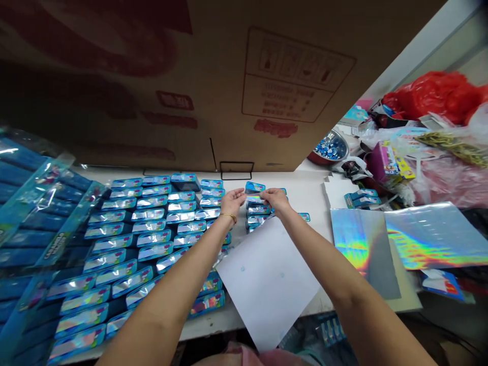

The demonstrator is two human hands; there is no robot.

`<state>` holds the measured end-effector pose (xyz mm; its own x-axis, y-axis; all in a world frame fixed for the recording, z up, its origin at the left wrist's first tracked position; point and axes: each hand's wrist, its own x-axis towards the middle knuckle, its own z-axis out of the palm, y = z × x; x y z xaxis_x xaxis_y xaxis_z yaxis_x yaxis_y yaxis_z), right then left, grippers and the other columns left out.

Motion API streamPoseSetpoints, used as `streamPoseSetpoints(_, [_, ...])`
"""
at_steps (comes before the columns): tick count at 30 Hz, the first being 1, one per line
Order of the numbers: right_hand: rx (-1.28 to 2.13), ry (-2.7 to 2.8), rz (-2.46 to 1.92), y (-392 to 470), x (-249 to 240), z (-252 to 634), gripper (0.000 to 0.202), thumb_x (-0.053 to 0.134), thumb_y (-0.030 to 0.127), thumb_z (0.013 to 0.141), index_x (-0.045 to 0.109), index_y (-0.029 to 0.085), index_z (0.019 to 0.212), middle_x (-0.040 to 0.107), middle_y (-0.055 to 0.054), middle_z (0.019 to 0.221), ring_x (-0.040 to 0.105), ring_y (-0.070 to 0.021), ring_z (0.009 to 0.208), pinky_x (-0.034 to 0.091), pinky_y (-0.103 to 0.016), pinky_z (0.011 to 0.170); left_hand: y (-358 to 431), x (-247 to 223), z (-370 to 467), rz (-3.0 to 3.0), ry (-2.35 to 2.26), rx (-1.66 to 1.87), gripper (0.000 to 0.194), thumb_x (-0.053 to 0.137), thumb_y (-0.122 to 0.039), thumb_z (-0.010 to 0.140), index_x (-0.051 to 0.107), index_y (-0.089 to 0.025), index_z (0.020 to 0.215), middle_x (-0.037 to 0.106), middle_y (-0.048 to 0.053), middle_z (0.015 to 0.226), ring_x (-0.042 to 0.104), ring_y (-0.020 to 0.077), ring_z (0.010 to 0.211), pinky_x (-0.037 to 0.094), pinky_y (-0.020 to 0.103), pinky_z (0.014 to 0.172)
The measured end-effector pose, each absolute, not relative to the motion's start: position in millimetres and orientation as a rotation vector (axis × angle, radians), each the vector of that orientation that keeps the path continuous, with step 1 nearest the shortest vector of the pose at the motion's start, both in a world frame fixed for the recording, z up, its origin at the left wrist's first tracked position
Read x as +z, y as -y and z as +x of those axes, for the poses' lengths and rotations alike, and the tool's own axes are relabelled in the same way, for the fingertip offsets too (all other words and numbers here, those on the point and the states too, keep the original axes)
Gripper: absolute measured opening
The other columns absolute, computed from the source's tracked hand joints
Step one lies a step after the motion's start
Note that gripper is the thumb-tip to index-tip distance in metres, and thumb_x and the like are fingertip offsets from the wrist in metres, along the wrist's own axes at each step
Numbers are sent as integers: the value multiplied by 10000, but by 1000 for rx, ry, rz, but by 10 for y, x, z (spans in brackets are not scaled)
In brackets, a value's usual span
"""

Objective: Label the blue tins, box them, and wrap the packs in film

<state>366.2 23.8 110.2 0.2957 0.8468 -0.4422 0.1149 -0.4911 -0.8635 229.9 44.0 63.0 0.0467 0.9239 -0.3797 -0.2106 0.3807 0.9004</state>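
Note:
My left hand [232, 201] and my right hand [275, 199] reach forward over the white table [312, 195]. Together they pinch a small blue packet [254, 187] by its two ends, just above a short stack of the same packets [257, 213]. A gold bracelet sits on my left wrist. To the left, several rows of blue shiny packets [145, 229] lie overlapping across the table. A white sheet of paper [269, 279] rests under my forearms and hangs over the near edge.
A large brown cardboard box [213, 86] stands along the back. Holographic foil sheets [396, 239] lie at right, with a bowl of blue bits [331, 147], red bags [438, 94] and clutter behind. Bundles of blue wrapped packs [34, 213] are piled at far left.

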Motion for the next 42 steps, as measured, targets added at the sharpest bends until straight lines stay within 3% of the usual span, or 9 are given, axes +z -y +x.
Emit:
streamPoseSetpoints(4, [1077,852,-1967,-405,973,3598,103,574,257,624,571,161,585,550,36,521,453,-68,425,344,-180,421,-758,489,2301,972,-1305,1034,407,636,-187,546,588,-106,941,609,19,724,535,92,609,428,241,603])
streamPoseSetpoints(10, [663,1081,-2228,-618,770,3555,161,515,247,686,659,178,665,654,-35,678,574,-144,642,417,-228,592,-1132,314,2351,1137,-1388,1025,326,589,-134,558,598,-118,884,589,2,673,550,103,621,458,252,641])
streamPoseSetpoints(16, [608,1167,-2323,-676,683,3578,201,491,241,735,685,188,742,678,-76,785,607,-184,736,428,-260,660,-1256,167,2404,1202,-1430,987,304,565,-122,566,595,-127,868,571,-9,639,546,110,609,460,263,642])
streamPoseSetpoints(25, [413,1454,-2488,-629,683,3503,247,407,235,838,607,186,975,615,-111,939,581,-211,837,412,-295,674,-1213,66,2453,1315,-1507,989,309,574,-170,614,599,-147,921,623,25,780,589,130,686,463,266,697])
streamPoseSetpoints(28, [232,1798,-2437,-537,692,3518,295,339,172,862,582,211,1024,557,-110,1006,546,-213,881,400,-306,680,-1152,106,2455,1507,-1608,907,284,516,-147,667,620,-159,931,641,61,908,606,166,805,452,282,763])
streamPoseSetpoints(34, [162,2284,-2280,-455,828,3613,307,405,138,824,594,218,1052,544,-120,1003,513,-230,903,353,-364,768,-1015,267,2430,1715,-1591,623,362,472,-48,628,659,-174,911,674,96,891,592,263,927,431,336,807])
streamPoseSetpoints(37, [150,2217,-2253,-306,1009,3786,270,430,224,841,604,259,1044,544,-94,1056,520,-222,918,343,-366,789,-844,370,2383,1841,-1549,600,371,457,-149,717,594,-142,1062,597,138,1111,512,266,1081,374,355,912])
streamPoseSetpoints(40, [242,2254,-2089,-15,1147,4010,265,483,361,826,591,304,1062,571,-56,1072,523,-219,948,355,-353,796,-553,424,2373,2179,-1275,448,490,406,-350,805,437,-137,1245,379,136,1352,290,256,1271,262,399,1015])
streamPoseSetpoints(42, [376,2377,-2019,196,1180,4143,251,581,331,766,624,275,1007,610,-56,1005,541,-219,920,374,-328,763,-362,419,2396,2316,-1146,259,603,408,-461,795,342,-154,1309,244,124,1422,153,275,1320,222,462,1024])
